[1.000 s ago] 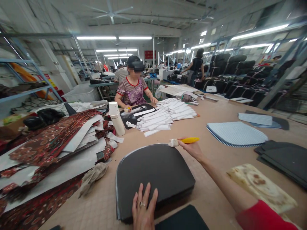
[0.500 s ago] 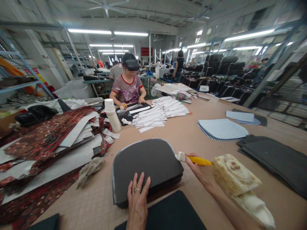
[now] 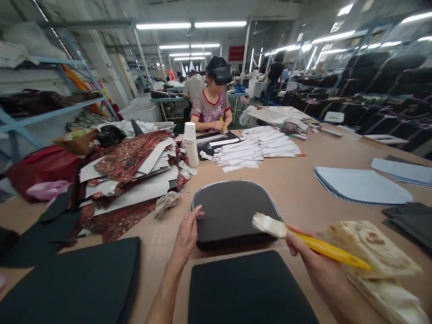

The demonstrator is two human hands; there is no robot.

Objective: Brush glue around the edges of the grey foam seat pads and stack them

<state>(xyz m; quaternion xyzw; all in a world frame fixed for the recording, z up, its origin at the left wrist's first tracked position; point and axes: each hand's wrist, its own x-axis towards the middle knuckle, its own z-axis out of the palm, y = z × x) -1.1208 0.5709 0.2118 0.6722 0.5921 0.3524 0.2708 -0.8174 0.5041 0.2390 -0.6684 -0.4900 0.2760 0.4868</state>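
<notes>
My right hand (image 3: 313, 261) is closed round a paintbrush (image 3: 324, 247) with a yellow handle. Its whitish, caked bristles point left over the front right part of a stack of dark grey rounded panels (image 3: 232, 211). A pale wet-looking line runs along the curved rim of the top panel. At the left edge of this stack is my left hand (image 3: 188, 231), fingers stretched toward the rim and holding nothing that I can see. Nearer to me lies a black panel (image 3: 246, 288). A block-like container crusted with yellowish residue (image 3: 374, 247) stands beside my right forearm.
Patterned red fabric scraps (image 3: 118, 162) are heaped at left, near a crumpled glove (image 3: 167, 202). Stacked paper cups (image 3: 191, 144) stand before a co-worker (image 3: 212, 105) across the table. White strips (image 3: 256, 148), striped light-blue panels (image 3: 361, 184) and more black panels (image 3: 77, 279) lie around.
The view has swung left. My left hand has moved from the top panel's front to the stack's left edge. The brush has come from the right rim to over the panel's front right part.
</notes>
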